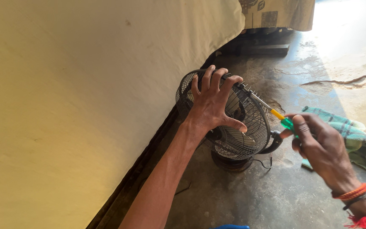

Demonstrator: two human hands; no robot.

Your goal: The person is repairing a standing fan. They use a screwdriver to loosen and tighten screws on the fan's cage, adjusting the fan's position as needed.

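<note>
A small black table fan (238,140) with a wire cage stands on the concrete floor. My left hand (212,101) grips the top of the cage, fingers curled over the rim. My right hand (318,146) holds a screwdriver (272,110) by its green and yellow handle. The metal shaft runs up and to the left, and its tip meets the cage rim just beside my left fingers. Red and orange bands circle my right wrist.
A big cream cloth (85,85) drapes over something at the left, right next to the fan. A green checked rag (354,138) lies on the floor behind my right hand. The wet concrete floor (318,63) stretches away at the back right.
</note>
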